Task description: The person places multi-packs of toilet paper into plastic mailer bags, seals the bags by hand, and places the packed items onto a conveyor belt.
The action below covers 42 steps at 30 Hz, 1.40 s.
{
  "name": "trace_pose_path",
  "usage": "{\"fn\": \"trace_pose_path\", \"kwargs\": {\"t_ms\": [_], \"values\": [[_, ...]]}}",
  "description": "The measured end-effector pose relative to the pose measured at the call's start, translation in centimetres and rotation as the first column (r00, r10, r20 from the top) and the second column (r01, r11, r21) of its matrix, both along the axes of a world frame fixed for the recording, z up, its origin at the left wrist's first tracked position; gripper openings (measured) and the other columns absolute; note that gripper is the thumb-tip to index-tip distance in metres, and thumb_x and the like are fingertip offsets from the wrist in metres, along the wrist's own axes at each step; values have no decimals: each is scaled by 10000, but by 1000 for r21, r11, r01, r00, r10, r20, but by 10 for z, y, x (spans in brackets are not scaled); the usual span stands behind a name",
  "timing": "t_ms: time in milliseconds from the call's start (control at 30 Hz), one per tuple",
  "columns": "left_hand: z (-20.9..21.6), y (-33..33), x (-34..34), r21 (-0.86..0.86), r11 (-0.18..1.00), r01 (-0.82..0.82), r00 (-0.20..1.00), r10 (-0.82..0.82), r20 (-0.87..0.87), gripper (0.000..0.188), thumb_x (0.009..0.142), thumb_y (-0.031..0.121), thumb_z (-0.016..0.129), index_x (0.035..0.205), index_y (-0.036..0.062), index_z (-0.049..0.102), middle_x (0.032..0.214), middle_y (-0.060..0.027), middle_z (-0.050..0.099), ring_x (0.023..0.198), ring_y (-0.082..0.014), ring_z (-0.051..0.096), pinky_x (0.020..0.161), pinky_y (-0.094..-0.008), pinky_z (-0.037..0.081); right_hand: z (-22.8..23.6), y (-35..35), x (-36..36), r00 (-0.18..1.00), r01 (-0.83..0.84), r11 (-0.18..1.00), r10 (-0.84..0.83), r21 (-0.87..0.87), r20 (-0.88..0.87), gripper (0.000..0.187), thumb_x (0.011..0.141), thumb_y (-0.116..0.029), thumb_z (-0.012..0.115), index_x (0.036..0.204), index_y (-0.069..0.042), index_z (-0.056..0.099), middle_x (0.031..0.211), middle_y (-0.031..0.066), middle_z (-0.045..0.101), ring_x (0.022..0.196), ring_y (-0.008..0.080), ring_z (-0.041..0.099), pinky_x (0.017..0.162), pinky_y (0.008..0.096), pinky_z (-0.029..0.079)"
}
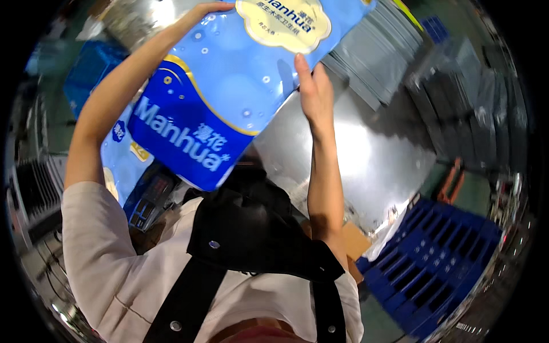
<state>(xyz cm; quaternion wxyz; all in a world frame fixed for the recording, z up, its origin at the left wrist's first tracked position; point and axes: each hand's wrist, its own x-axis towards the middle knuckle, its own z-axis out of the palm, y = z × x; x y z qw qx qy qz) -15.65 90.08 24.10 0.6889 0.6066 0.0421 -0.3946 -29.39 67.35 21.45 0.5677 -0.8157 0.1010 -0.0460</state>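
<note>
A large blue plastic pack of toilet paper, with a pale cloud-shaped label and gold trim, is held up tilted in front of me. My left hand is at its far left edge, partly cut off by the picture's top; its fingers are mostly hidden. On the right side, my right hand grips the pack's edge, thumb on the front face and the other fingers largely behind. Below and left of it, a second light blue pack shows in part, next to a dark device with buttons.
Under the raised pack lies a shiny metal tabletop. A stack of flat grey sheets sits at its far side, with more grey bundles to the right. At the lower right are a blue plastic pallet and a cardboard piece.
</note>
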Motion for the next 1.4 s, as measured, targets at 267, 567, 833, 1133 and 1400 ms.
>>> {"fn": "trace_pose_path", "kwargs": {"t_ms": [267,567,833,1133,1400], "values": [[-206,-185,-80,125,986,107,933,-143,329,566,788,273,591,1243,15,374,1094,-102,540,951,-174,534,805,-271,440,-170,-143,-96,911,79,806,-297,-587,-285,697,788,-553,435,1026,102,414,745,262,593,703,409,588,639,445,461],[-226,-166,-75,60,837,544,836,-547,42,477,791,178,622,1181,-46,461,1118,-132,544,1033,-193,513,904,-303,398,-142,-222,-110,704,-32,802,-406,-597,-583,585,804,-509,441,684,31,632,687,251,589,746,364,591,680,429,453],[-252,-336,125,678,734,46,97,-679,728,309,662,94,622,942,-21,565,935,-152,579,818,-235,587,735,-294,485,-176,-367,129,856,516,215,-145,-829,495,343,757,-314,566,890,1,547,982,200,545,982,333,480,820,447,369],[-277,-372,153,889,443,-119,-328,-863,385,166,770,125,490,825,8,594,838,-124,574,766,-293,598,650,-349,508,-172,-310,159,944,325,696,-200,-641,262,256,779,-246,521,685,-15,582,702,175,593,679,361,559,688,433,424],[-276,-382,181,871,489,-38,-329,-829,452,309,740,185,551,1011,48,495,956,-150,531,909,-305,552,708,-366,495,-182,-251,157,899,437,661,-349,-610,265,134,778,-170,514,782,-42,552,643,167,594,615,355,570,599,438,432]]}}
